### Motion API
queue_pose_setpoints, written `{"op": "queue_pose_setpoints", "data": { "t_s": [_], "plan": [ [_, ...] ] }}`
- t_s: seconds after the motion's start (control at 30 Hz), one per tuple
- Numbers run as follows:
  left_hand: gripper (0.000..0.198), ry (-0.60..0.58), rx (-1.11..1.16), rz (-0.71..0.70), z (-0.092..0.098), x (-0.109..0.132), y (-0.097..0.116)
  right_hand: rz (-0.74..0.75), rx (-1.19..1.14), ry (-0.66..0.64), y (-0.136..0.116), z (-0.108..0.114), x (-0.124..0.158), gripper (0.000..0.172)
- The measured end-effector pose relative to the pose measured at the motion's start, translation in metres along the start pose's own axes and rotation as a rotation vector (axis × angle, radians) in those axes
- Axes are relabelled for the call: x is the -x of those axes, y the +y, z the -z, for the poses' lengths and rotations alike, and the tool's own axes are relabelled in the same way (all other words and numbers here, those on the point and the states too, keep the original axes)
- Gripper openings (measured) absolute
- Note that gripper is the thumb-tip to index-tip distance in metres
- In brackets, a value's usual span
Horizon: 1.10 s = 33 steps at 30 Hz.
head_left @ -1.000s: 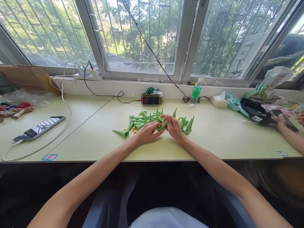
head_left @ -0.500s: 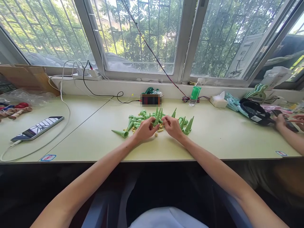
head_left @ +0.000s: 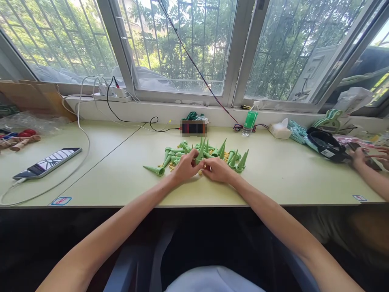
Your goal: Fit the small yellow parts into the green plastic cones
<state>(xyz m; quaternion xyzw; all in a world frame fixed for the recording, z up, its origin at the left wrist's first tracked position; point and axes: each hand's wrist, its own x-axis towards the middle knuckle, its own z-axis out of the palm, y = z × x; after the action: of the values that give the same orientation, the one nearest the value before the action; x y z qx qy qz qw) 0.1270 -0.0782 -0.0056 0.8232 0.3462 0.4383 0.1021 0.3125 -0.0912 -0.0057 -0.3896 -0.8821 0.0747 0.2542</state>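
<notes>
My left hand (head_left: 185,166) is closed around the base of a green plastic cone-shaped spike (head_left: 200,153), its point upward. Against that base my right hand (head_left: 218,169) is closed, its fingertips pinched together; anything between them is hidden. Behind both hands lies a heap of similar green spikes (head_left: 169,153), with small yellow pieces (head_left: 226,155) scattered among them. To the right of my right hand a few spikes (head_left: 242,163) stand point up. One spike (head_left: 154,170) lies on its side left of the heap.
A phone (head_left: 48,163) on a white cable lies at left. Behind the heap sits a blurred-out device (head_left: 193,127). A water bottle (head_left: 250,119), tissue pack (head_left: 280,129) and black strapped headset (head_left: 326,144) line the right back. Another person's hand (head_left: 358,156) holds a phone at far right.
My right hand has moved down and left, from beside the spike to its base, near my left fingertips. The left hand and its spike have hardly moved.
</notes>
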Motion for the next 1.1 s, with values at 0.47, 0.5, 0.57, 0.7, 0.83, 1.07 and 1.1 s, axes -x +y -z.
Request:
{"op": "queue_pose_setpoints", "data": {
  "t_s": [0.47, 0.5, 0.57, 0.7, 0.83, 1.07, 1.1],
  "plan": [
    [0.014, -0.178, 0.059, 0.003, -0.0033, 0.0042, 0.0035, -0.055, 0.035, 0.040, 0.0094, -0.0058, -0.0022, 0.013],
    [0.016, -0.171, 0.078, 0.008, -0.0032, 0.0033, 0.0038, -0.046, -0.001, 0.066, 0.0094, -0.0058, -0.0023, 0.012],
    [0.018, -0.156, 0.111, 0.018, -0.0028, 0.0014, 0.0046, -0.032, -0.081, 0.122, 0.0089, -0.0055, -0.0024, 0.010],
    [0.021, -0.159, 0.156, 0.058, -0.0019, -0.0012, 0.0063, -0.055, -0.195, 0.216, 0.0060, -0.0039, -0.0022, 0.010],
    [0.027, -0.206, 0.366, 0.207, -0.0033, -0.0015, 0.0072, -0.068, -0.276, 0.279, 0.0037, -0.0031, -0.0020, 0.011],
    [0.033, -0.235, 0.679, 0.361, -0.0041, -0.0037, 0.0101, -0.104, -0.359, 0.445, 0.0040, -0.0016, -0.0046, 0.017],
    [0.033, -0.233, 0.686, 0.365, -0.0039, -0.0040, 0.0103, -0.115, -0.367, 0.469, 0.0041, -0.0012, -0.0049, 0.017]
  ]
}}
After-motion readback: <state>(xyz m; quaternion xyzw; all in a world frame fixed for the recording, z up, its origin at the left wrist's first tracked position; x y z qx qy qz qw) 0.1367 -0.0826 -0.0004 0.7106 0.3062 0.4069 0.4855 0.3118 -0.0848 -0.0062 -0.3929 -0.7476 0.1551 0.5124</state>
